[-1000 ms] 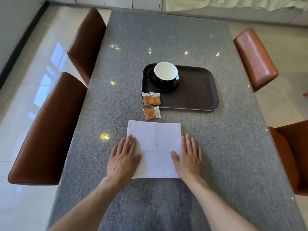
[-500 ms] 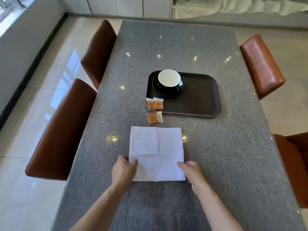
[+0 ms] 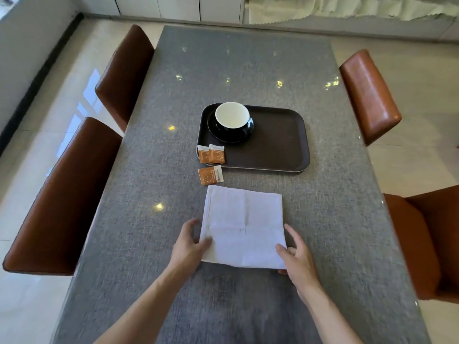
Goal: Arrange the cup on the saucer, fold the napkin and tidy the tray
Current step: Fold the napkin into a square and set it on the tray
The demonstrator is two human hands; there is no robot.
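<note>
At near edge of grey table [image 3: 248,70], white napkin [image 3: 243,227] lies flat; L hand [image 3: 188,244] pinches its near-left corner, R hand [image 3: 295,256] pinches near-right corner, fingertips partly hidden under cloth. Cup [image 3: 232,116] sits on black saucer [image 3: 216,132] at back-left of brown tray [image 3: 280,145]. Packet print unreadable: 2 packets [image 3: 211,153] on tray, 1 packet [image 3: 210,175] beside it. Brown chairs [image 3: 64,194] w/ tiled floor around; right ones cut off.

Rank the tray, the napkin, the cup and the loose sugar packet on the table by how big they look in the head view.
1. tray
2. napkin, though it lies nearer the camera, so its true size against the tray is unsure
3. cup
4. loose sugar packet
</note>
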